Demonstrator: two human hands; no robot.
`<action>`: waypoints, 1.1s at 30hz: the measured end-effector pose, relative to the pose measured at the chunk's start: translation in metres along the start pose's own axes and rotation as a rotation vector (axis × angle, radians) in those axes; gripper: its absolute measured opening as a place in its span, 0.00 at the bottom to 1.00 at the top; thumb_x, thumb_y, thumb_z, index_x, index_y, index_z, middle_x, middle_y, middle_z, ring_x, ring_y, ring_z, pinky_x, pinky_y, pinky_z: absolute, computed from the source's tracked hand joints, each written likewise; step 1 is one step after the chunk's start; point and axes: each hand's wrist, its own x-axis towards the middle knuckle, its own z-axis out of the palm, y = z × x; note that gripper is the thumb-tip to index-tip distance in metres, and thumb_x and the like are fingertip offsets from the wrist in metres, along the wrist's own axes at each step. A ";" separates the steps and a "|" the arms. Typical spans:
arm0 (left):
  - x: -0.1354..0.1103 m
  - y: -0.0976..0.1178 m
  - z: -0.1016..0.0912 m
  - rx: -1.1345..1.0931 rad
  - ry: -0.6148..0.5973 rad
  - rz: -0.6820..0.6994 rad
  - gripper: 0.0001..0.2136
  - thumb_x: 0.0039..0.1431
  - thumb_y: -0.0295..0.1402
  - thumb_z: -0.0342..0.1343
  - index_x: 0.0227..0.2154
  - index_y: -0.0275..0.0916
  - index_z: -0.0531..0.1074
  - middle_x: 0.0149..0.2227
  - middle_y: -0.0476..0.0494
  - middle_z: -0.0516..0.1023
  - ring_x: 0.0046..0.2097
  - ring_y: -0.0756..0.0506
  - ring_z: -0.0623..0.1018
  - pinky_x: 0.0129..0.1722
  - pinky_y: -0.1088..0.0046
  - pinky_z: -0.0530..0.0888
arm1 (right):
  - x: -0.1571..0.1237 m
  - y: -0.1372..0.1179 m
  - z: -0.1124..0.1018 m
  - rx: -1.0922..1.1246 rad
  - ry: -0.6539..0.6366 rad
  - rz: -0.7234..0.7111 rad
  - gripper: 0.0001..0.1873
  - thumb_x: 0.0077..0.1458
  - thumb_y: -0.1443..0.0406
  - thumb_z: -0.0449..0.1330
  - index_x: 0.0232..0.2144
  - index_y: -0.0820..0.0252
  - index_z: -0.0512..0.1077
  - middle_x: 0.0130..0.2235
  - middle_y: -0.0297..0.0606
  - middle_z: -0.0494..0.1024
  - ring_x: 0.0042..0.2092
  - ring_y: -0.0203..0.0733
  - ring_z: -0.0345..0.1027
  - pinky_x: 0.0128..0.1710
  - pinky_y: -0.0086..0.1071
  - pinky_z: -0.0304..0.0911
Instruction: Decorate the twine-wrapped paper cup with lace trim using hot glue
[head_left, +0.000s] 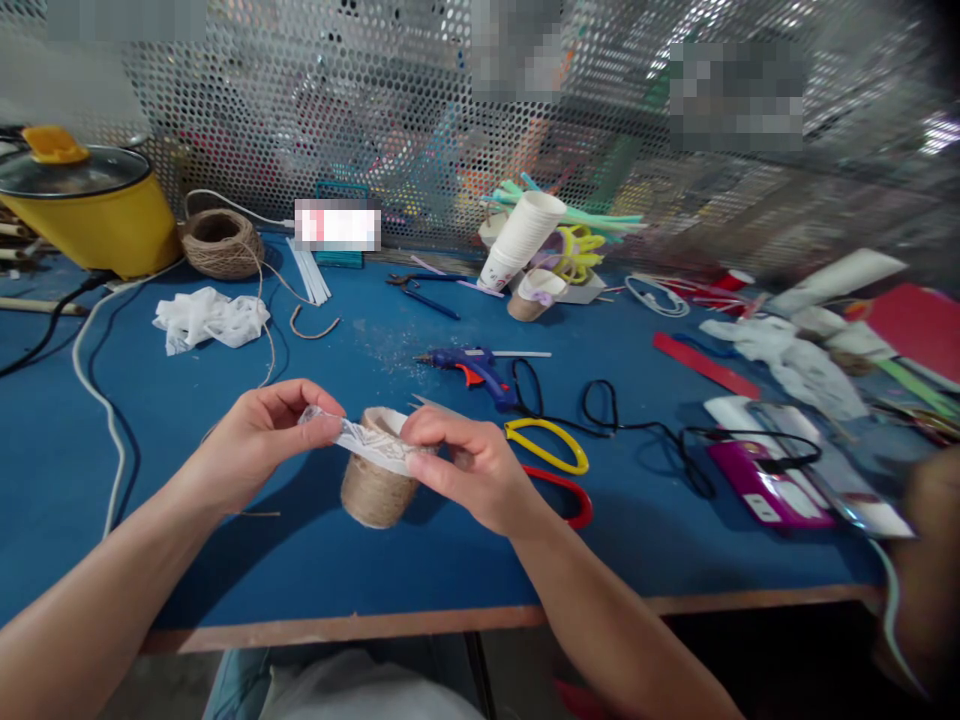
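You're apparently fitting lace trim point(371, 446) to the twine-wrapped cup point(377, 494).
Your left hand point(268, 432) and right hand point(480, 465) pinch it; the next move likely calls for even tension.

Scissors point(579, 466) partly hidden behind right hand point(474, 462); yellow pot point(94, 222) cropped.

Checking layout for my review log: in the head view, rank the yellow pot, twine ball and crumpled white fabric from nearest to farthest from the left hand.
From the left hand, pinching the lace strip:
1. Crumpled white fabric, ahead and left.
2. Twine ball, beyond the fabric.
3. Yellow pot, at the far left.
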 end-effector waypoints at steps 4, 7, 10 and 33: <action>0.000 0.000 0.000 0.016 -0.009 0.005 0.06 0.43 0.32 0.68 0.23 0.36 0.76 0.24 0.48 0.75 0.28 0.52 0.71 0.29 0.77 0.69 | 0.000 -0.002 0.001 -0.010 -0.017 -0.022 0.03 0.51 0.70 0.59 0.27 0.58 0.72 0.29 0.35 0.72 0.32 0.37 0.64 0.35 0.36 0.63; 0.001 -0.001 0.000 0.026 -0.020 0.007 0.07 0.43 0.32 0.68 0.23 0.36 0.76 0.24 0.48 0.75 0.28 0.51 0.71 0.30 0.77 0.69 | -0.001 -0.002 0.001 -0.017 -0.039 -0.032 0.03 0.50 0.70 0.59 0.27 0.58 0.71 0.29 0.35 0.72 0.32 0.37 0.65 0.36 0.37 0.64; 0.001 -0.001 0.000 0.030 -0.034 0.007 0.08 0.43 0.33 0.68 0.23 0.36 0.76 0.24 0.49 0.74 0.28 0.52 0.70 0.30 0.78 0.68 | -0.002 -0.001 0.000 -0.014 -0.069 -0.034 0.03 0.51 0.70 0.59 0.28 0.58 0.72 0.30 0.35 0.72 0.33 0.38 0.65 0.36 0.37 0.64; -0.001 -0.005 0.003 -0.121 -0.269 -0.010 0.07 0.47 0.32 0.66 0.24 0.36 0.73 0.33 0.42 0.78 0.35 0.46 0.75 0.38 0.70 0.72 | -0.002 0.003 0.000 0.321 -0.196 0.079 0.04 0.50 0.65 0.60 0.26 0.59 0.70 0.29 0.34 0.70 0.34 0.39 0.63 0.37 0.36 0.60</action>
